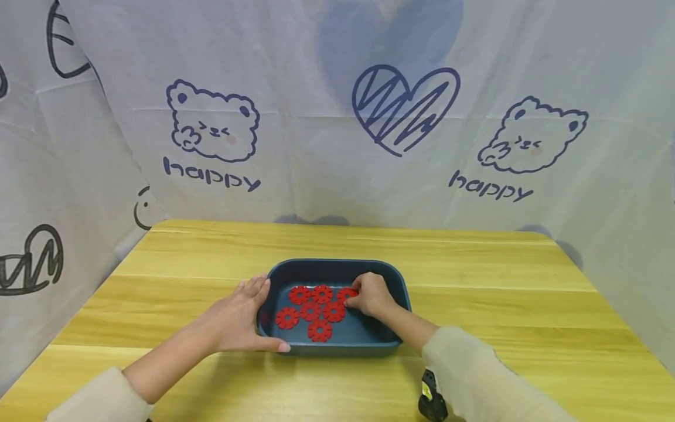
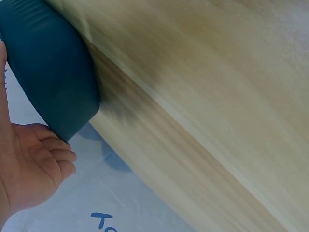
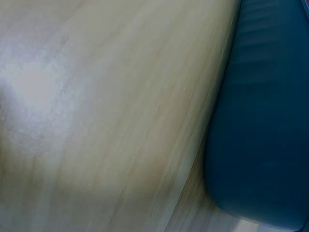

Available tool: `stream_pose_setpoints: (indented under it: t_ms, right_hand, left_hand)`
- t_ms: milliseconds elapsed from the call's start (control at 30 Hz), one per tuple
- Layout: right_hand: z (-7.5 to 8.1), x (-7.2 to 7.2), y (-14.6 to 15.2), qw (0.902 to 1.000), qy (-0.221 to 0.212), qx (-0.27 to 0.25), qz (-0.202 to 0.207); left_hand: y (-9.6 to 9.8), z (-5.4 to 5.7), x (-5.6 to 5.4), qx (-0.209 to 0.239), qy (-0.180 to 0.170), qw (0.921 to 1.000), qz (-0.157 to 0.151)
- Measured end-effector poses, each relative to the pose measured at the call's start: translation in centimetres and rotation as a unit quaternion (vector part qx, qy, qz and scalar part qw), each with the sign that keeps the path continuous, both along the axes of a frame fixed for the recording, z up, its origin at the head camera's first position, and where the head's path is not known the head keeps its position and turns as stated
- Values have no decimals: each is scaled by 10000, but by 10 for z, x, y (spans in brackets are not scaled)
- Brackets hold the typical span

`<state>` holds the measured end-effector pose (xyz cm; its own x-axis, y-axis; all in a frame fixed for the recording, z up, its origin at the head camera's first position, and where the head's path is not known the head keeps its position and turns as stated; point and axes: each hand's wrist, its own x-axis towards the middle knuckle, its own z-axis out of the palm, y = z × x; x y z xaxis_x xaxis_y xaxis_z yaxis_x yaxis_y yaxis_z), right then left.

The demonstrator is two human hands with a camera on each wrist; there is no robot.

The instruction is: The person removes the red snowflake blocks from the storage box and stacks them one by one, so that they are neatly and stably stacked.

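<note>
A black device (image 1: 432,400) sits beside the right sleeve (image 1: 477,372). The left hand (image 1: 239,319), loosely spread, rests against the left end of a dark blue tray (image 1: 345,351) on a wooden table (image 1: 527,281). Inside lie 7 red notched discs (image 1: 314,334), the rightmost pinched by the right hand (image 1: 374,298). Behind hangs a printed cloth (image 1: 311,146).

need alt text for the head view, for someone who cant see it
A person's right hand pinches one of seven red discs inside a blue tray, while the left hand holds the tray's left end. The tray sits on a yellowish table, before a whitish cloth printed with bears, hearts and "happy".
</note>
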<state>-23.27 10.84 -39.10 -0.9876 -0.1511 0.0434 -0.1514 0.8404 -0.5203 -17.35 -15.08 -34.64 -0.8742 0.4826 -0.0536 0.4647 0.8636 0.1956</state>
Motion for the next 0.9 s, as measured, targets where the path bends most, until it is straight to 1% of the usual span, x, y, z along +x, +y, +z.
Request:
stream_pose_setpoints:
  t_ms: [167, 333, 400, 600, 733, 900]
  right_hand:
    - [2, 1, 2, 9999, 94, -116, 5]
    - [5, 2, 3, 9994, 275, -181, 140]
    - [7, 2, 4, 9989, 353, -176, 254]
    - [16, 7, 6, 9971, 360, -384, 549]
    - [21, 10, 10, 9952, 458, -490, 719]
    - [25, 14, 18, 9913, 839, -460, 908]
  left_hand:
    - [0, -1, 0, 10, -18, 10000, 16]
    - [0, -1, 0, -10, 10, 10000, 20]
    - [0, -1, 0, -8, 20, 10000, 4]
    - [1, 2, -1, -7, -39, 10000, -2]
    - [1, 3, 0, 15, -68, 10000, -7]
    - [1, 2, 1, 33, -42, 10000, -19]
